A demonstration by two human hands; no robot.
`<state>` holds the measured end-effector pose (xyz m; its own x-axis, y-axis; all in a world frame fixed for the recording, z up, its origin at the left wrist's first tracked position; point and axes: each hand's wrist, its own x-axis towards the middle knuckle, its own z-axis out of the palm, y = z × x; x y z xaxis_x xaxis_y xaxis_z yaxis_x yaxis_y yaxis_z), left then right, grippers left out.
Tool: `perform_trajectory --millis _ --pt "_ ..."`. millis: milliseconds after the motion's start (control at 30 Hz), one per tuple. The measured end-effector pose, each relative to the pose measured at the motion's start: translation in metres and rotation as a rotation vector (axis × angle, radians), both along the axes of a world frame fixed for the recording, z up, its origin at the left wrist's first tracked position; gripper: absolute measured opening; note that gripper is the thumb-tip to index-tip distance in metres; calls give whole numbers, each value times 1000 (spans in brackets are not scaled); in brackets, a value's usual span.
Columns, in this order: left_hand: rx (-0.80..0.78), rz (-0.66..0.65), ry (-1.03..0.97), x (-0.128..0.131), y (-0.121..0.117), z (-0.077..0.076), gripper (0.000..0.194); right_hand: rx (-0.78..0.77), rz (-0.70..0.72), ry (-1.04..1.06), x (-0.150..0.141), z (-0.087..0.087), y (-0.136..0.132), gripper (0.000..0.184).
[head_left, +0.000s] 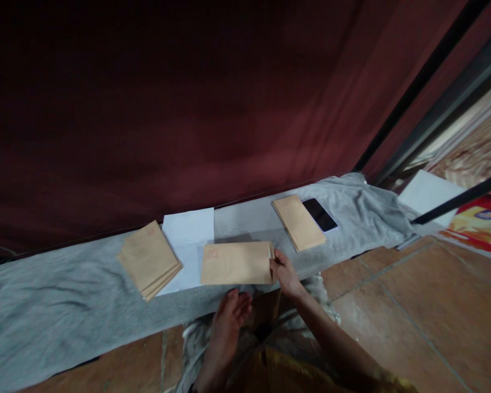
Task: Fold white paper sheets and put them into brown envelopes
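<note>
At lower centre, the right hand (287, 273) pinches the envelope (236, 264), probably light, bendable, best held by its ends; left hand (232, 307) is unclenched, empty.

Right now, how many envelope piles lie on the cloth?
2: left pile partly over white paper, right pile beside the phone. The right hand holds an envelope separately; lower ones may be hidden.

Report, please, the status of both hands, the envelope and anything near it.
Right hand holding envelope by its right end. Left hand open, apart from it. Envelope's left end overlaps paper in view; phone farther right.
</note>
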<state>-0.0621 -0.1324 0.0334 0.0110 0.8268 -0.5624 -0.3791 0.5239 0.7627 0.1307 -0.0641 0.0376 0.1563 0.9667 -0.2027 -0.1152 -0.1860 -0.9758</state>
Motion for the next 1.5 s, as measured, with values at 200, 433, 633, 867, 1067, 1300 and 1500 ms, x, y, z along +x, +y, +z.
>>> perform_trajectory --millis 200,433,633,867,1067,1300,1500 --pt "11 136 -223 40 31 13 31 27 -75 38 -9 -1 -7 37" --pt "154 76 -37 49 71 22 39 -26 -54 24 6 -10 -9 44" --pt "248 -65 114 48 111 17 46 -69 -24 -18 16 -22 -13 44" --pt "394 -205 422 47 144 -4 38 90 -44 -411 36 -27 -17 32" --pt "410 -246 706 42 149 -9 43 356 55 -798 46 -31 -11 38" --pt "865 -478 1442 51 137 -9 47 469 146 -1019 47 -47 -4 35" --pt "1045 -681 1527 78 178 -22 51 451 152 -1097 45 -46 -7 33"
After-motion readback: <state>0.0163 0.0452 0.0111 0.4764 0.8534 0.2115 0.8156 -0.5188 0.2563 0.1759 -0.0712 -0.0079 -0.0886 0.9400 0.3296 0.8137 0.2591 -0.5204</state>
